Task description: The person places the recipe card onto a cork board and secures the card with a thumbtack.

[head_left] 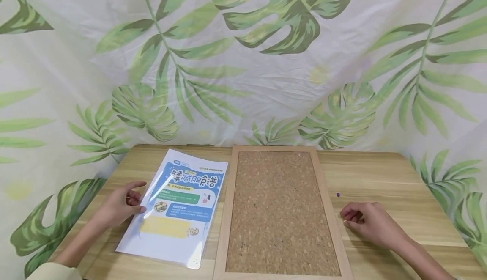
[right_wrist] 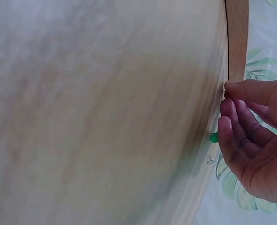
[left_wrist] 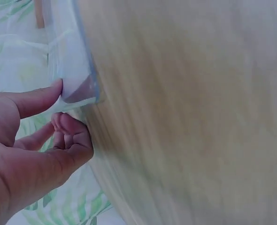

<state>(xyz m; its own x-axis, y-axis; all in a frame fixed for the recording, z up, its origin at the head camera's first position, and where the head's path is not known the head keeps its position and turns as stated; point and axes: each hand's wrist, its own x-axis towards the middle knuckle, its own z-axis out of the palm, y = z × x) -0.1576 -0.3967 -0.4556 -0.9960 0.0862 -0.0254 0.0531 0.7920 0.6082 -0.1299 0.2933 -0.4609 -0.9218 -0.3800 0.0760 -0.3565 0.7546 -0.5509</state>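
My left hand (head_left: 123, 204) rests at the left edge of a laminated printed sheet (head_left: 171, 246). Its thumb touches the sheet's edge, and the other fingers lie loosely bent beside it. On the other side, my right hand (head_left: 369, 223) rests over the table with relaxed, bent fingers and nothing clearly held. A purple pushpin (head_left: 337, 194) lies just beyond the right fingertips. In the right wrist view, a green pushpin (right_wrist: 214, 137) and a small clear pin-like piece (right_wrist: 210, 160) show beside the fingers. A tiny yellow spot near the right thumb is too small to identify.
A cork board (head_left: 281, 212) in a light wooden frame lies between the hands, right of the sheet. All of it sits on a wood-grain table (head_left: 380, 170). Behind hangs a leaf-patterned cloth (head_left: 274, 89).
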